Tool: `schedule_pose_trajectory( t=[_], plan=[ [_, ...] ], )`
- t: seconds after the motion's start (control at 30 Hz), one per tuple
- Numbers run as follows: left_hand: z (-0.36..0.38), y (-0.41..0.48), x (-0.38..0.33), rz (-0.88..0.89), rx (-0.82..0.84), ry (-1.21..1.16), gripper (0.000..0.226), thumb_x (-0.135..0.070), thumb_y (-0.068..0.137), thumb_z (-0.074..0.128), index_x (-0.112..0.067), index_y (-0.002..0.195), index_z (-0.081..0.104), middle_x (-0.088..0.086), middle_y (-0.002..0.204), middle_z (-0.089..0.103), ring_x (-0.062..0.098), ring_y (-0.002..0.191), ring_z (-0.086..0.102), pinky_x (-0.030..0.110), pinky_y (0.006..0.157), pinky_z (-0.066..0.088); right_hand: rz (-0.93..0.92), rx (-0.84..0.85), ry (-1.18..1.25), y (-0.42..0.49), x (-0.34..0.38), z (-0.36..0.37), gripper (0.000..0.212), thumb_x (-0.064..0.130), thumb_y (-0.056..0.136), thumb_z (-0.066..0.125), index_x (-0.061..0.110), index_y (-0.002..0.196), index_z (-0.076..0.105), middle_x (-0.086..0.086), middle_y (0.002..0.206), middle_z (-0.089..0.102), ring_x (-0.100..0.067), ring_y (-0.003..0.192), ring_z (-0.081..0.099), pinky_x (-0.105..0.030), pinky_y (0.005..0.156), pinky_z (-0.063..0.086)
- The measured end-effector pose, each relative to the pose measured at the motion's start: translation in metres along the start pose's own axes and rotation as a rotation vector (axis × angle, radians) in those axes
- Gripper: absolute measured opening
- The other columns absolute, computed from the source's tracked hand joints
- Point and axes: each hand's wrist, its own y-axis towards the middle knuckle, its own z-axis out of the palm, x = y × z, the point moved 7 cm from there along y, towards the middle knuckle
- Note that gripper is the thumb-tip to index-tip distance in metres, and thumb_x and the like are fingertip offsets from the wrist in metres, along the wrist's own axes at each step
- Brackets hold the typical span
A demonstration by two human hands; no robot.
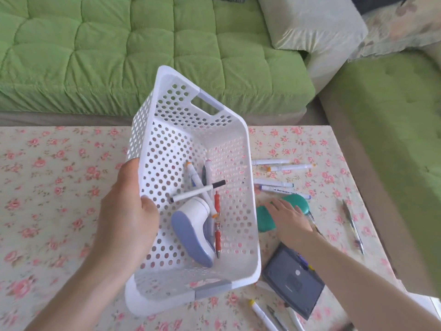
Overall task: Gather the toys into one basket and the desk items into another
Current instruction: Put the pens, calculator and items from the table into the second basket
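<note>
Green quilted sofa (119,56) fills the top of the frame, and below it the floral-clothed counter (47,175) runs from edge to edge. At centre a white perforated basket (171,130) stands tilted, its open mouth leaning toward the right; whether its low corner touches the counter I cannot tell. The left hand (124,211) has its grip clenched on the basket's left wall, thumb inside and fingers outside. The right hand (288,216) lies spread over a teal case (266,223) just right of the basket, grip released, fingers laid flat and not yet closed round it. By my reading the desk items are being gathered and the case is the piece in hand: the next move calls for curling the fingers round its rounded body, lifting it over the near rim and letting it drop among what is already inside. A dark calculator (291,283) waits at lower right, partly under the forearm. Inside the basket lie a white-and-lavender device (191,230), crossed markers (198,191) and red pens (217,225). More loose markers (274,182) sit right of the basket, and a slim pen (353,225) lies well apart at far right.
</note>
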Motion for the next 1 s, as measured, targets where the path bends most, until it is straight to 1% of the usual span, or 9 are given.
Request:
schedule_pose_trajectory(
  t=[0.17,0.3,0.5,0.57,0.63,0.73,0.8,0.9,1.0],
  plan=[
    [0.004,0.006,0.001,-0.014,0.016,-0.016,0.051,0.006,0.088,0.037,-0.017,0.133,0.037,0.009,0.103,0.057,0.021,0.066,0.052,0.027,0.047,0.035,-0.050,-0.017,-0.097,0.013,0.005,0.005,0.074,0.003,0.084,0.054,0.019,0.146,0.016,-0.004,0.151,0.020,-0.022,0.142,0.013,-0.045,0.115,0.017],
    [0.006,0.010,0.003,-0.029,0.013,0.008,0.054,0.007,0.087,0.037,-0.017,0.135,0.036,0.010,0.118,0.056,0.027,0.083,0.054,0.023,0.052,0.035,-0.048,-0.072,-0.093,0.017,0.002,0.007,0.067,0.006,0.082,0.056,0.018,0.141,0.027,0.000,0.147,0.030,-0.020,0.139,0.021,-0.039,0.113,0.023],
    [0.007,0.010,0.004,-0.036,0.020,0.050,0.059,0.007,0.087,0.036,-0.017,0.140,0.031,0.013,0.124,0.053,0.037,0.096,0.055,0.028,0.057,0.035,0.256,-0.353,0.351,0.011,-0.026,-0.047,0.071,0.025,0.075,0.067,0.014,0.135,0.032,-0.013,0.126,0.047,-0.031,0.113,0.045,-0.045,0.098,0.040],
    [0.007,0.010,0.004,-0.023,0.011,0.070,0.058,0.008,0.087,0.036,-0.017,0.140,0.031,0.014,0.125,0.052,0.038,0.097,0.055,0.029,0.060,0.035,0.270,-0.468,0.517,0.007,-0.019,-0.074,0.074,0.033,0.073,0.069,0.012,0.134,0.033,-0.015,0.122,0.047,-0.033,0.108,0.047,-0.048,0.093,0.043],
    [0.007,0.010,0.004,-0.019,0.008,0.077,0.057,0.007,0.088,0.036,-0.016,0.139,0.031,0.016,0.126,0.052,0.039,0.096,0.055,0.029,0.064,0.035,0.208,-0.525,0.578,0.002,0.004,-0.100,0.074,0.035,0.074,0.068,0.013,0.135,0.031,-0.013,0.120,0.046,-0.029,0.104,0.047,-0.042,0.089,0.044],
    [0.006,0.009,0.002,-0.033,0.010,0.098,0.058,0.004,0.090,0.037,-0.017,0.142,0.027,0.018,0.127,0.052,0.043,0.099,0.055,0.034,0.064,0.038,0.078,-0.507,0.536,-0.006,0.057,-0.127,0.075,0.043,0.077,0.063,0.017,0.137,0.027,-0.005,0.109,0.044,-0.018,0.093,0.041,-0.031,0.076,0.040],
    [0.005,0.008,0.000,-0.033,0.009,0.105,0.059,0.002,0.090,0.039,-0.018,0.144,0.023,0.015,0.136,0.046,0.040,0.109,0.053,0.039,0.077,0.045,0.001,-0.447,0.545,-0.009,0.093,-0.131,0.073,0.047,0.078,0.061,0.016,0.135,0.029,-0.002,0.102,0.042,-0.018,0.092,0.045,-0.031,0.074,0.043],
    [0.005,0.009,0.002,-0.042,0.007,0.100,0.064,0.000,0.090,0.045,-0.019,0.146,0.021,0.006,0.146,0.037,0.027,0.129,0.040,0.036,0.098,0.037,-0.009,-0.213,0.691,-0.007,0.137,-0.110,0.066,0.052,0.077,0.060,0.011,0.125,0.038,-0.004,0.101,0.050,-0.023,0.090,0.056,-0.034,0.071,0.051],
    [0.003,0.010,0.008,-0.069,0.014,0.057,0.067,0.003,0.087,0.044,-0.025,0.144,0.024,0.004,0.143,0.041,0.028,0.124,0.043,0.040,0.095,0.039,0.025,-0.021,0.851,-0.010,0.166,-0.082,0.070,0.059,0.073,0.062,0.006,0.116,0.044,-0.005,0.099,0.056,-0.024,0.089,0.060,-0.036,0.072,0.054]
  ],
)
